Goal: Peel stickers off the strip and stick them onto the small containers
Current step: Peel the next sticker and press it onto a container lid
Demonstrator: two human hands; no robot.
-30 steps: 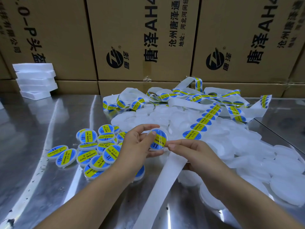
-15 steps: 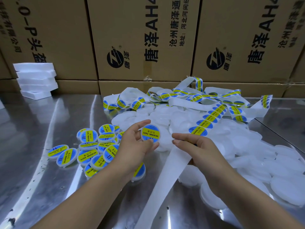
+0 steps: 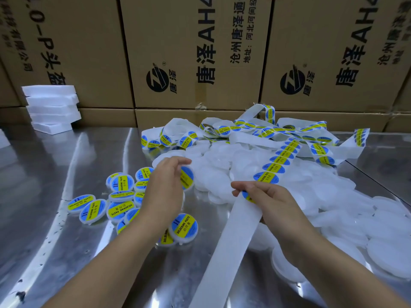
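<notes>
Leftward goes the labelled container, turned edge-on since half a second ago, while the strip has slid on under the right hand. Left of the strip lies the finished pile; above it the left hand grips that container between thumb and fingers. On the strip, the right hand pinches at the next sticker. Right of the strip wait the bare containers. One unit looks done, so the next move is probably to drop it, take a bare one and peel.
</notes>
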